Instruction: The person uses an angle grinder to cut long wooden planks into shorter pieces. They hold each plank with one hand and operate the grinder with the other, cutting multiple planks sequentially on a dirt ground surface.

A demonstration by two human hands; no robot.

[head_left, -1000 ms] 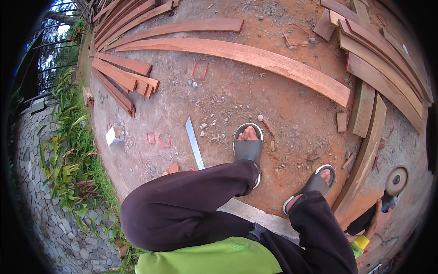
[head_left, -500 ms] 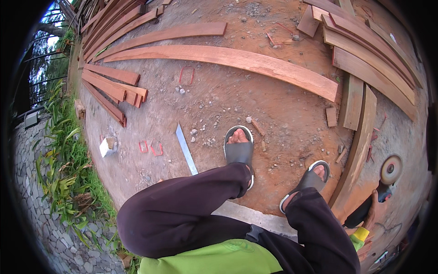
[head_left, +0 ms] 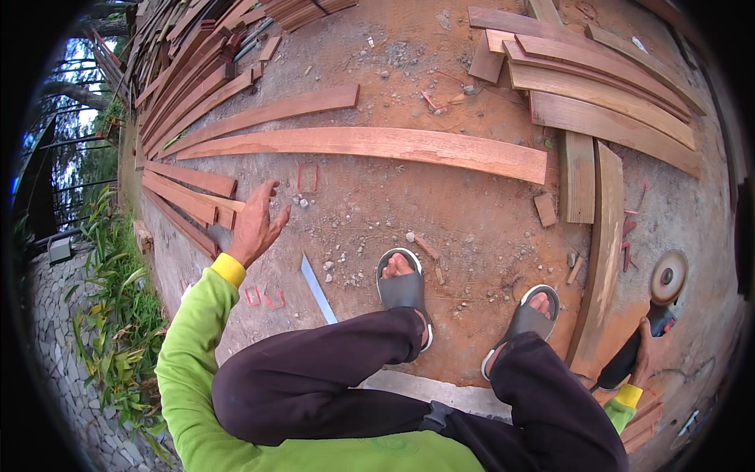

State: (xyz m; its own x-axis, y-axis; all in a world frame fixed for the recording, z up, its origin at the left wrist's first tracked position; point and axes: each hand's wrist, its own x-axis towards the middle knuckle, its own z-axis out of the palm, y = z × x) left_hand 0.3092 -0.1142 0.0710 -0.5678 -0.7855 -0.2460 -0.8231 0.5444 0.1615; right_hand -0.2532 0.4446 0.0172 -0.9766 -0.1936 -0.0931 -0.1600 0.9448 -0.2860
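Observation:
My left hand (head_left: 256,222) is raised at the left with fingers apart and nothing in them, over the ends of several short reddish planks (head_left: 181,200). A flat metal strip (head_left: 317,287) lies on the ground right of my left forearm, near my sandalled feet. At the lower right, my right hand (head_left: 647,354) is closed on an angle grinder (head_left: 637,346), whose round disc (head_left: 668,275) points away from me beside a long weathered board (head_left: 598,259).
A long pale-red plank (head_left: 377,145) crosses the ground ahead. Piled timber (head_left: 189,63) stands upper left, more boards (head_left: 605,118) upper right. Plants (head_left: 102,315) and stone paving (head_left: 55,330) edge the left side. Small stones and red wire loops (head_left: 307,178) lie scattered on the dirt.
My left arm has come into view, stretched forward toward the short planks. The view has shifted a little. My right hand still holds the grinder.

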